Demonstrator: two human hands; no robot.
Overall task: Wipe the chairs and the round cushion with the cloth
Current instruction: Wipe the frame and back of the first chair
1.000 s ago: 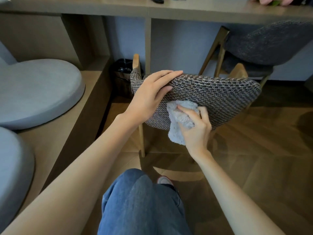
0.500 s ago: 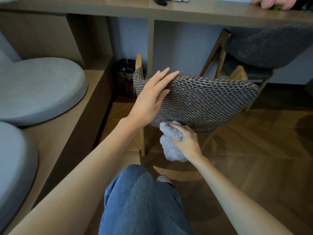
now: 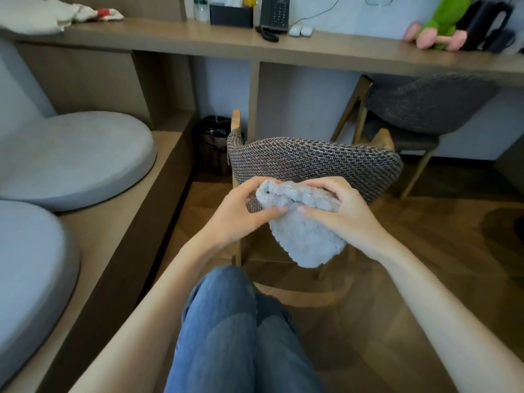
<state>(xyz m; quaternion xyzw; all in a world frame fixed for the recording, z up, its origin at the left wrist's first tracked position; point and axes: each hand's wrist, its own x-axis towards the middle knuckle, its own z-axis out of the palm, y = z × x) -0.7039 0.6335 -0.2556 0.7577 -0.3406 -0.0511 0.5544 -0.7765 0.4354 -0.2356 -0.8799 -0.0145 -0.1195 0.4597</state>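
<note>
Looking down past my knees, I had both hands on the cloth. My left hand pinched its top left edge and my right hand curled round the top right, with the rest hanging loose below. It was held in front of the near chair, and I couldn't tell if it touched the woven back.

It read to me like a refold. The way to do that well was to turn a flat, clean face outward and gather the slack into one palm. After that I'd stroke along the weave, not scrub across it.

Room-wise, the floor lay open on the right. On the left, the platform ran close beside the chair. It carried the nearer round cushion and the farther round cushion, both near its front edge. Farther back, a bin sat between the platform and the chair. The second chair was tucked under the front edge of the desk, so I figured it'd need pulling out.
</note>
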